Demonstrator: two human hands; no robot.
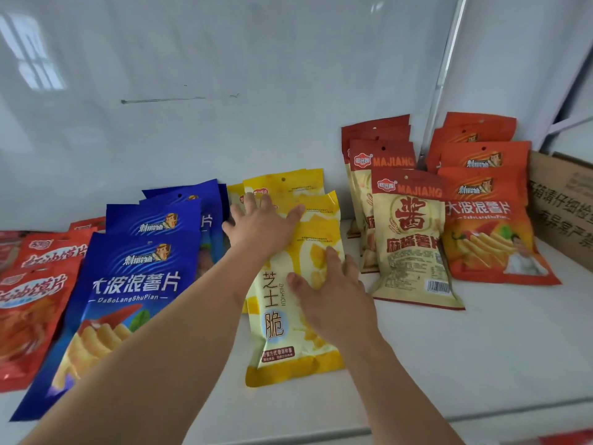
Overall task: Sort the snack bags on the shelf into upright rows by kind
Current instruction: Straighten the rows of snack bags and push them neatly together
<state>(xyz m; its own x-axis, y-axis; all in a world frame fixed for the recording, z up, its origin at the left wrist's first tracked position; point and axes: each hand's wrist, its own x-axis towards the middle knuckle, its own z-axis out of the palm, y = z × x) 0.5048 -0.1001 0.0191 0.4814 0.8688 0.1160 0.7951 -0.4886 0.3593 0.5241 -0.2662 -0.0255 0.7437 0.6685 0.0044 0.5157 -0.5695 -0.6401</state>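
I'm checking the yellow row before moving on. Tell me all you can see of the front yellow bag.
The front yellow bag is glossy, cream-faced with yellow borders and dark characters. It leans back on the yellow bags behind, its bottom on the white shelf. The right hand presses flat on its face.

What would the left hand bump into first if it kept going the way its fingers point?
Probably nothing new: the left hand already lies on the rear yellow bags; past them stands the white back wall.
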